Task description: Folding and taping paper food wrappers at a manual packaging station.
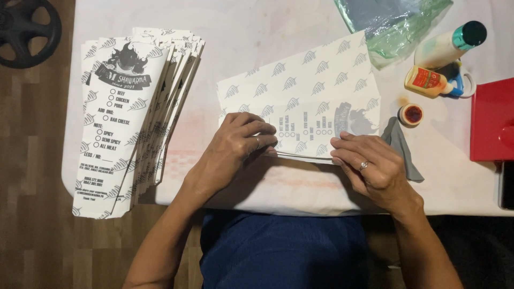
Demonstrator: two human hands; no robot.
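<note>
1. The left hand (235, 142) and right hand (369, 163) are pressing down on a printed paper sheet (300, 101) lying near the middle of the counter (257, 27), close to its near edge.
2. Both sets of fingers are lying flat and close together along the sheet's near folded edge, pinching nothing else; keeping them level is what is making the crease straight.
3. A fanned stack of finished sleeves (128, 123) is resting at the counter's left edge, well apart.
4. A glue bottle (428, 81), a small open cap (411, 114) and a grey cloth (401, 147) are sitting toward the right edge, near the right hand.
</note>
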